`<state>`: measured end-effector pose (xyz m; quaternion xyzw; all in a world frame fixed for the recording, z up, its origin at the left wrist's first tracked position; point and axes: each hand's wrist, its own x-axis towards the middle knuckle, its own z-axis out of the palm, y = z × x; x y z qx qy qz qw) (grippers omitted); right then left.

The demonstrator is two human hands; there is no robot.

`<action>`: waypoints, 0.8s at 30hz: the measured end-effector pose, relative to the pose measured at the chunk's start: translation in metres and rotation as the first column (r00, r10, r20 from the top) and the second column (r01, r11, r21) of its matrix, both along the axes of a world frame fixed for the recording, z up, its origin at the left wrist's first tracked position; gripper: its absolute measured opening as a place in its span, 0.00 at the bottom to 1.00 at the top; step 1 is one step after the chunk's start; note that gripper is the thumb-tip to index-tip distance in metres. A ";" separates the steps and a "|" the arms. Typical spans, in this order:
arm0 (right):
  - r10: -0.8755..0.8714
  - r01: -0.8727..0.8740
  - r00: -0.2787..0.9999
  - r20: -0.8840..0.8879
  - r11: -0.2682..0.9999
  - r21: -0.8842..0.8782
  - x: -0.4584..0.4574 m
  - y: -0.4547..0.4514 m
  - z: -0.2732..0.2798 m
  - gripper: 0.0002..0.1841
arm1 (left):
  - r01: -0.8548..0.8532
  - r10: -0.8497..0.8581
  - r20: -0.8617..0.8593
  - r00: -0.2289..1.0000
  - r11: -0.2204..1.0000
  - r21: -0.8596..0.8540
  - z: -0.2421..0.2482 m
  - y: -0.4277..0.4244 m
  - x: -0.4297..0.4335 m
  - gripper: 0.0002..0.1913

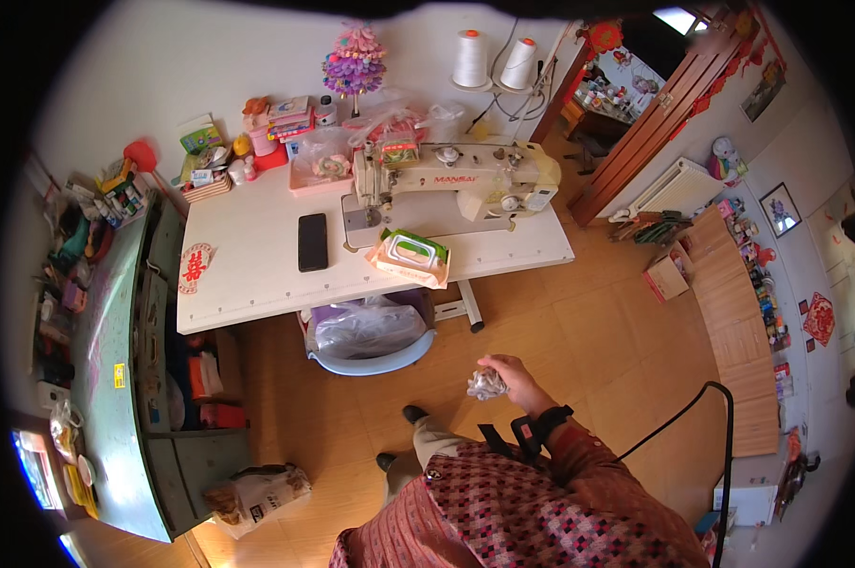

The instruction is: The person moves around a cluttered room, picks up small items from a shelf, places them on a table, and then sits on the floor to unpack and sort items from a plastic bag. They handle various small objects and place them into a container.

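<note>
My right hand (513, 376) grips a crumpled wad of whitish, thin material (487, 384) above the wooden floor. Whether the wad is plastic film or used wipes cannot be told. A black band with a small device (541, 429) is strapped around the wrist. My left hand is out of view. Ahead of me stands a white sewing table (257, 291) carrying an industrial sewing machine (463, 177). A pack of wet wipes (412, 257) with a green-and-white lid lies on its front part. Left of the pack rests a black smartphone (312, 242).
Under the table sits a light-blue tub (371, 366) lined with clear plastic. A green cabinet (111, 397) runs along the left, with a paper bag (260, 500) beside it on the floor. At right are a cardboard box (667, 278) and a wooden cabinet (733, 341). A black cable (729, 454) arches nearby.
</note>
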<state>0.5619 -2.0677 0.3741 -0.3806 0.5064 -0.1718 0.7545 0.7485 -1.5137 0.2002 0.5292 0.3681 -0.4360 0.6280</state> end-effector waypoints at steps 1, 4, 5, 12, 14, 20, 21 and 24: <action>-0.088 0.089 0.996 -0.021 0.995 0.042 -0.005 -0.007 0.001 0.14 | -0.001 0.001 -0.001 1.000 1.000 0.010 -0.003 0.000 -0.007 0.13; -0.219 0.192 0.967 0.128 0.962 0.196 -0.013 -0.037 0.005 0.16 | -0.024 0.024 0.006 1.000 0.999 0.043 -0.009 0.000 -0.025 0.14; -0.282 0.241 0.949 0.142 0.938 0.248 -0.014 -0.050 0.006 0.17 | -0.034 0.034 0.013 0.999 0.998 0.057 -0.010 -0.001 -0.032 0.14; -0.030 0.058 0.984 0.176 0.986 -0.158 -0.028 -0.163 -0.028 0.14 | -0.159 0.154 0.046 0.987 0.976 0.151 0.002 -0.035 -0.099 0.14; -0.050 0.064 0.997 0.061 0.963 -0.262 -0.035 -0.208 -0.046 0.18 | -0.201 0.191 0.080 0.978 0.969 0.143 0.017 -0.060 -0.120 0.14; -0.222 0.047 0.955 -0.195 0.764 -0.644 -0.051 -0.378 -0.088 0.17 | -0.239 0.228 0.181 0.957 0.970 0.039 0.081 -0.187 -0.151 0.15; -0.363 0.015 0.891 -0.272 0.622 -0.783 -0.048 -0.399 -0.096 0.15 | -0.206 0.207 0.220 0.953 0.978 -0.029 0.091 -0.205 -0.156 0.16; -0.468 -0.007 0.833 -0.295 0.524 -0.851 -0.042 -0.411 -0.116 0.14 | -0.239 0.242 0.212 0.947 0.970 -0.038 0.106 -0.226 -0.179 0.17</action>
